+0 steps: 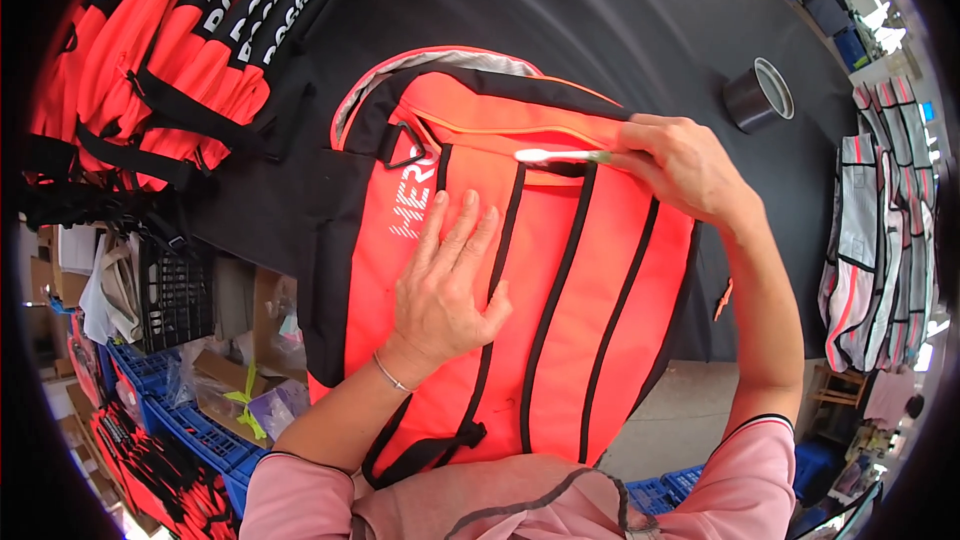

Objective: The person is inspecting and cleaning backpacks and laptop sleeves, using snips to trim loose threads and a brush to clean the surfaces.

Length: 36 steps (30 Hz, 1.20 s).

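A bright red-orange backpack with black trim and black straps lies in front of me, its lower end close to my body. My left hand rests flat on its panel, fingers stretched out beside white lettering. Between the fingers of my right hand is a toothbrush, its white head pointing left. The brush lies over the top of the panel, by a dark gap between two black trim strips. I cannot tell whether the bristles touch the fabric.
A dark cup stands on the black-covered table at the right. Several red and black bags are piled at the far left. Grey bags are stacked at the right edge. Blue crates sit below the table at left.
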Motion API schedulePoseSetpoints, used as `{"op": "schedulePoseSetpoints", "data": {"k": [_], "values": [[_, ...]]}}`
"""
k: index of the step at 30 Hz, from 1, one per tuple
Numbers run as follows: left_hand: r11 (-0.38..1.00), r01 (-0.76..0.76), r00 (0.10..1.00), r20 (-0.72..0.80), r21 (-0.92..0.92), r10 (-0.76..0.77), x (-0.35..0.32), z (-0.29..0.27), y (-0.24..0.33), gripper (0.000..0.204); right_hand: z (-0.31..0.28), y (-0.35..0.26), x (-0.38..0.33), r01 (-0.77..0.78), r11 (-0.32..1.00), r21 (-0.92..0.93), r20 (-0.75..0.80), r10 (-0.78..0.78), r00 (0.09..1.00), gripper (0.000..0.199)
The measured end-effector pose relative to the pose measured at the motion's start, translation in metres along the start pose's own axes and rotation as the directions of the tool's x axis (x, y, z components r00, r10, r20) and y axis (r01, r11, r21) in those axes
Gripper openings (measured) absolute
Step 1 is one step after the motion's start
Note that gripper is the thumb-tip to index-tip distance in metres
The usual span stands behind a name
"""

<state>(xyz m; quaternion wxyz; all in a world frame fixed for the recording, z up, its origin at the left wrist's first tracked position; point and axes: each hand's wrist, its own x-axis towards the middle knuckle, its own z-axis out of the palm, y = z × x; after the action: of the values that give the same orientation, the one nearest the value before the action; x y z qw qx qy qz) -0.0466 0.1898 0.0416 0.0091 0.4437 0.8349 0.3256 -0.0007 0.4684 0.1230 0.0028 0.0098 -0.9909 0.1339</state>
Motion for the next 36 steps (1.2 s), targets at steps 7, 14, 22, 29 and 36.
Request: {"op": "schedulePoseSetpoints", "data": {"k": [7, 14, 22, 29, 36], "values": [[1.0, -0.013, 1.0, -0.007, 0.006, 0.013, -0.002, -0.001, -0.003, 0.068, -0.005, -0.008, 0.005, -0.005, 1.0, -0.004, 0.031, 0.005, 0.999, 0.023], [1.0, -0.024, 1.0, -0.001, 0.018, 0.024, 0.0, 0.0, -0.007, 0.067, -0.021, -0.014, 0.016, -0.064, 0.998, 0.016, 0.093, 0.062, 0.994, 0.023], [0.999, -0.052, 0.999, -0.008, 0.014, 0.052, -0.002, -0.002, -0.01, 0.065, 0.002, -0.012, 0.026, 0.039, 0.999, 0.013, -0.003, -0.039, 0.999, 0.021], [0.996, -0.074, 0.997, -0.042, -0.046, 0.072, -0.002, -0.001, -0.005, 0.067, -0.019, -0.005, 0.005, 0.015, 0.998, -0.066, -0.002, -0.015, 1.0, 0.019], [0.997, -0.079, 0.992, -0.1, -0.021, 0.076, -0.008, 0.008, -0.009, 0.068, -0.042, 0.043, -0.137, -0.411, 0.858, 0.308, -0.446, 0.512, 0.734, 0.013]]}}
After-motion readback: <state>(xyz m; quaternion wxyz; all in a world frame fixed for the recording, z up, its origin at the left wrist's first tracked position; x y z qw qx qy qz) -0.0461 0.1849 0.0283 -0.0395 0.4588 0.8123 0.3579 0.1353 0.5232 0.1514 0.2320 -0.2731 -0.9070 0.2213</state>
